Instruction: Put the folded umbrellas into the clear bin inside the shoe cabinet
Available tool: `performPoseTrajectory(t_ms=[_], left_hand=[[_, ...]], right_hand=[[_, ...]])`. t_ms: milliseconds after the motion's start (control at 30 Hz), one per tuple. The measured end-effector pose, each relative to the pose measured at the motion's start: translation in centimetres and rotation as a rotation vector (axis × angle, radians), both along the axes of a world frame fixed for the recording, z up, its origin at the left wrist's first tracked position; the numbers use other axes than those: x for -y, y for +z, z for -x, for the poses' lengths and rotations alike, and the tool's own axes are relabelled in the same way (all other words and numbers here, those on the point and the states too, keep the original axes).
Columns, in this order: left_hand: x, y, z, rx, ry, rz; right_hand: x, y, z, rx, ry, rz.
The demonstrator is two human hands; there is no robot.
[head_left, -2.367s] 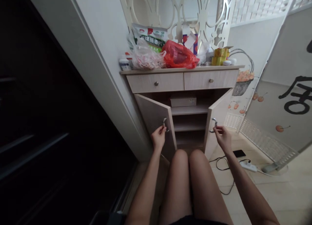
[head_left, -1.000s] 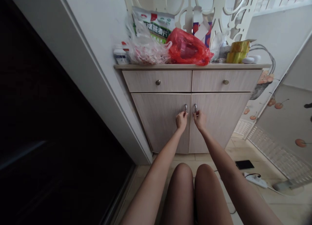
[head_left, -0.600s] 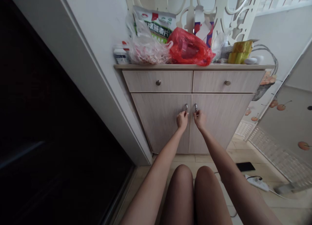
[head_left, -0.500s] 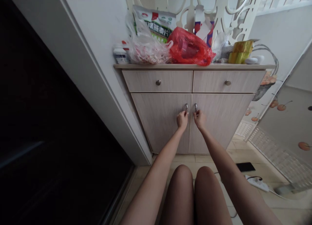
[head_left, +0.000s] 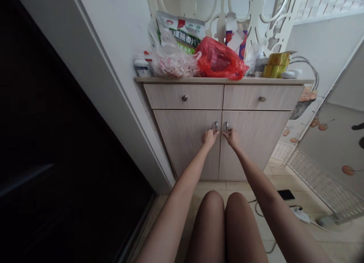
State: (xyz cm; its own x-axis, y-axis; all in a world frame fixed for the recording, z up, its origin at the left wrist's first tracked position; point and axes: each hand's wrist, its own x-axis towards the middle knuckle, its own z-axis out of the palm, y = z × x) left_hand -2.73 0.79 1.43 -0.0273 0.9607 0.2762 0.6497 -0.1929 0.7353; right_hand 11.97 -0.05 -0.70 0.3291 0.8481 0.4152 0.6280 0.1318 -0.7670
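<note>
pale wood-grain cupboard doors [head_left: 187, 141] standing shut under two drawers; left hand [head_left: 209, 137] and right hand [head_left: 231, 137] pinching the small silver metal handles [head_left: 216, 126] at the centre seam, fingers curled.

Both cabinet doors are shut, meeting at a thin seam in the middle. The left hand [head_left: 209, 137] rests at the left door's handle [head_left: 216, 125] and the right hand [head_left: 231, 136] at the right door's handle [head_left: 226, 126]; the fingers look loosened rather than clenched, though the hands are too small here to be sure. Above the doors sit two closed drawers, each with a round knob [head_left: 184, 98]. The cabinet top [head_left: 295, 81] is crowded: a red plastic bag [head_left: 220, 60], a clear bag [head_left: 170, 62] (with a printed food packet behind it) and yellow packs [head_left: 274, 63]. On the tiled floor to the right lie a dark phone [head_left: 286, 194] and a power strip [head_left: 301, 215].
</note>
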Motion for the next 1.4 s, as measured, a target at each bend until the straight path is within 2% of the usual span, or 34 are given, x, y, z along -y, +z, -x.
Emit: performPoseTrajectory(t_ms=[100,200,267,300,400,533,633,733,800,867,933,1067,1133,1267,1400], left_hand=[[0.9,2.2,2.9,0.266,-0.133,0.240],[2.6,3.6,6.0,0.622,-0.406,0.336],[4.2,3.7,7.4,0.913,-0.543,0.271],[4.9,3.5,7.7,1.018,-0.558,0.202],[6.8,2.1,7.4,1.153,-0.470,0.029],[8.4,-0.8,5.4,1.120,-0.355,-0.010],[9.2,-2.8,4.5,1.103,-0.355,0.001],[9.5,-3.6,4.4,1.079,-0.367,0.026],[9.1,-3.6,4.4,1.052,-0.382,0.050],[8.0,-3.0,4.2,0.962,-0.381,0.086],[6.6,-2.3,3.5,0.744,-0.286,0.076],[3.3,-1.0,0.7,0.384,-0.016,-0.087],[1.9,-0.7,-0.8,0.278,0.040,-0.142],[0.3,-1.2,-2.8,0.062,0.067,-0.130],[1.0,-2.3,-2.4,-0.007,0.058,-0.192]], right_hand=[[1.9,2.0,-1.9,-0.234,0.146,0.043],[5.1,3.6,-3.8,-0.603,0.452,0.034],[7.4,4.2,-4.7,-0.764,0.629,-0.024],[8.4,4.2,-4.9,-0.819,0.682,-0.060],[10.5,3.4,-4.6,-0.934,0.708,-0.155],[11.1,0.9,-3.1,-1.045,0.703,-0.181],[11.0,-1.0,-2.3,-1.105,0.735,-0.162],[10.8,-1.8,-2.3,-1.085,0.744,-0.131],[10.5,-1.6,-2.5,-1.007,0.717,-0.095],[9.8,-0.9,-2.5,-0.859,0.633,-0.053],[8.7,0.0,-2.3,-0.612,0.460,-0.042],[5.5,1.0,-1.1,0.043,0.029,-0.168],[3.6,0.9,-0.4,0.211,-0.060,-0.162],[0.3,0.0,1.0,0.186,-0.036,-0.028],[0.0,-1.1,1.5,0.112,-0.015,-0.040]])
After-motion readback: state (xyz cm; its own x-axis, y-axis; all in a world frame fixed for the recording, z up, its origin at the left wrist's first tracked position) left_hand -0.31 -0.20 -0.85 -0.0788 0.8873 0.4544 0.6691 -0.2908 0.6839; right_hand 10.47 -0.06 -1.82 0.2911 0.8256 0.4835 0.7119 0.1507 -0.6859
